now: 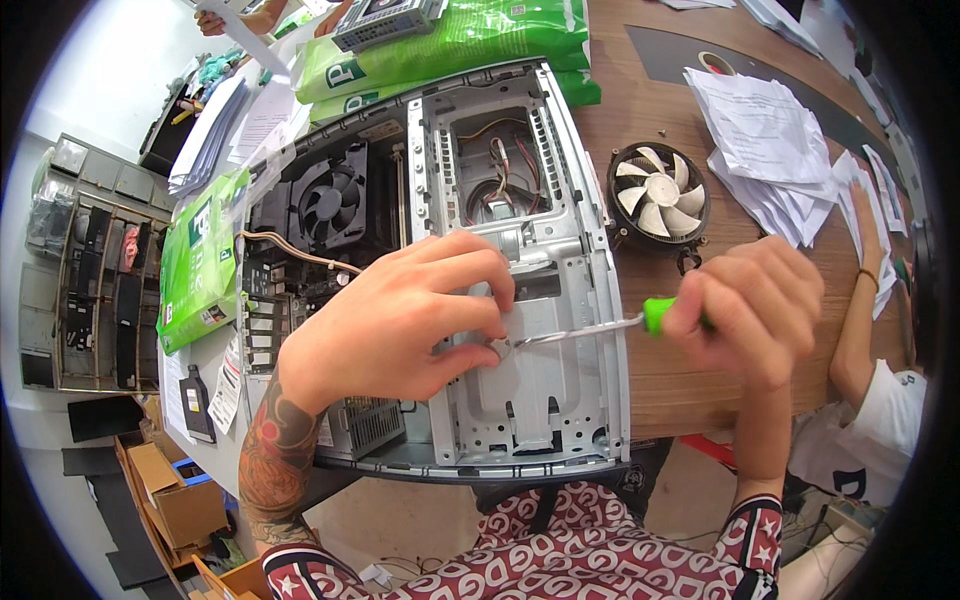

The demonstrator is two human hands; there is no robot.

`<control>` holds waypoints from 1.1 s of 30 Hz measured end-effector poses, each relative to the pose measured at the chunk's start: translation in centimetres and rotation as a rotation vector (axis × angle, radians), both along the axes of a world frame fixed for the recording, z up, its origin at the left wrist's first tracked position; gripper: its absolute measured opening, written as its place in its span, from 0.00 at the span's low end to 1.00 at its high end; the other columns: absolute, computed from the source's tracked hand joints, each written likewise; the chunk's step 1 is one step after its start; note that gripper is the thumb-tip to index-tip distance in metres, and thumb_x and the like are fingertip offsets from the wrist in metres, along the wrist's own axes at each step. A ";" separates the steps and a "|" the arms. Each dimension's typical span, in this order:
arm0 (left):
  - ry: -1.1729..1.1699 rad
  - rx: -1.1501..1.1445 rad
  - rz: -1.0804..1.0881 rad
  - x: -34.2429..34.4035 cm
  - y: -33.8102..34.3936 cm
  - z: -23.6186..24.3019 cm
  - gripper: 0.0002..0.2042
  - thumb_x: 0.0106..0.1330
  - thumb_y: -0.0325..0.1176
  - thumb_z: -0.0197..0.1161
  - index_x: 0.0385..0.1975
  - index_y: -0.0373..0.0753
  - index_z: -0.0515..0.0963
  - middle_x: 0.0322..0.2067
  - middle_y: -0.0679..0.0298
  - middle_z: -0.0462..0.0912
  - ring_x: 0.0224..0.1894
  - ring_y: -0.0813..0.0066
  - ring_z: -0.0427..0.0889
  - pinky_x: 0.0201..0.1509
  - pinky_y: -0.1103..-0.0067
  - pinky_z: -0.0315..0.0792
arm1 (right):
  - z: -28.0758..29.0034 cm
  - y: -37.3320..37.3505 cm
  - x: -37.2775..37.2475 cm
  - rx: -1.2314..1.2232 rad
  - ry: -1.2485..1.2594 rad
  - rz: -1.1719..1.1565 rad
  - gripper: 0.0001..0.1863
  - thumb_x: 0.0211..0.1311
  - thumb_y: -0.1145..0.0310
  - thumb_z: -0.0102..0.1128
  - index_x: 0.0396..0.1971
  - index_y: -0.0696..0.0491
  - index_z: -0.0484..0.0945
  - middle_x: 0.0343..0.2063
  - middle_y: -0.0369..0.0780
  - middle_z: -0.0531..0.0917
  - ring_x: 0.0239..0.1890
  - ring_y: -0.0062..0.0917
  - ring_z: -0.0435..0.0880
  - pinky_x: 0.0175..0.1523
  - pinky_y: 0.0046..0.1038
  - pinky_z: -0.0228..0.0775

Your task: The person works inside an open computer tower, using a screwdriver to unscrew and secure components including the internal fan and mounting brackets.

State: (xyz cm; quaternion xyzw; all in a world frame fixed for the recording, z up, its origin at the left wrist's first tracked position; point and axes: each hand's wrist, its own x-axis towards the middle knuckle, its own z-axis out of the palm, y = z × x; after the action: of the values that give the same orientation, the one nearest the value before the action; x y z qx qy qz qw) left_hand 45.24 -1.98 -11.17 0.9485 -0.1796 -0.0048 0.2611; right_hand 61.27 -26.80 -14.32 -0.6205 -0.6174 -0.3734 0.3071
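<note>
An open computer case [590,260] lies on its side in front of me, its silver metal frame facing up. My right hand [745,315] is closed round the green handle of a screwdriver [585,332]. Its metal shaft points left, with the tip at the drive bay plate [530,385]. Beside the tip, my left hand [425,315] has thumb and forefinger bent together close over the plate; anything between them is too small to make out. Left of that hand, a black cooling fan [330,203] sits inside the case, and tan cables [300,255] run under the wrist.
A loose round fan [660,193] with pale blades stands right of the case, near piled papers [765,140]. Green bags [480,40] with a metal drive unit [385,22] lie behind. Another person's arm [860,300] rests at the right; another's hand [212,22] holds paper at the far left.
</note>
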 end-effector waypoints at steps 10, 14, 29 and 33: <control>-0.015 -0.001 0.010 0.0 0.1 -0.1 0.11 0.46 0.25 0.76 0.28 0.40 0.81 0.38 0.69 0.81 0.53 0.58 0.79 0.52 0.65 0.77 | 0.4 -0.4 -0.1 -0.010 -0.008 -0.045 0.05 0.43 0.83 0.62 0.18 0.59 0.75 0.16 0.36 0.76 0.16 0.27 0.75 0.23 0.26 0.65; -0.009 -0.033 0.004 0.2 0.1 -0.1 0.11 0.46 0.25 0.76 0.29 0.40 0.81 0.38 0.68 0.81 0.53 0.58 0.79 0.52 0.65 0.76 | -0.4 0.6 -1.0 0.027 -0.008 -0.036 0.05 0.44 0.83 0.62 0.19 0.59 0.75 0.17 0.37 0.76 0.17 0.27 0.75 0.23 0.26 0.66; 0.038 -0.080 0.000 0.1 0.2 -0.2 0.11 0.46 0.27 0.77 0.27 0.40 0.79 0.37 0.68 0.80 0.53 0.57 0.78 0.50 0.65 0.77 | -0.3 0.8 -1.4 -0.004 0.020 -0.062 0.05 0.45 0.83 0.63 0.19 0.59 0.75 0.17 0.37 0.76 0.17 0.28 0.76 0.22 0.26 0.66; 0.020 -0.025 -0.003 0.1 -0.1 0.0 0.12 0.47 0.27 0.77 0.27 0.40 0.79 0.37 0.68 0.80 0.54 0.57 0.78 0.50 0.65 0.76 | 0.3 -0.3 -0.1 -0.001 0.005 -0.055 0.05 0.43 0.83 0.63 0.19 0.59 0.75 0.17 0.37 0.76 0.16 0.28 0.75 0.22 0.26 0.66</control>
State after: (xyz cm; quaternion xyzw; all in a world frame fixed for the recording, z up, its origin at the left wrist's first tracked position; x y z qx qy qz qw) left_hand 45.33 -2.08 -11.12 0.9448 -0.1782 -0.0125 0.2745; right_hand 61.17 -27.14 -14.07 -0.6382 -0.5995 -0.3801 0.2980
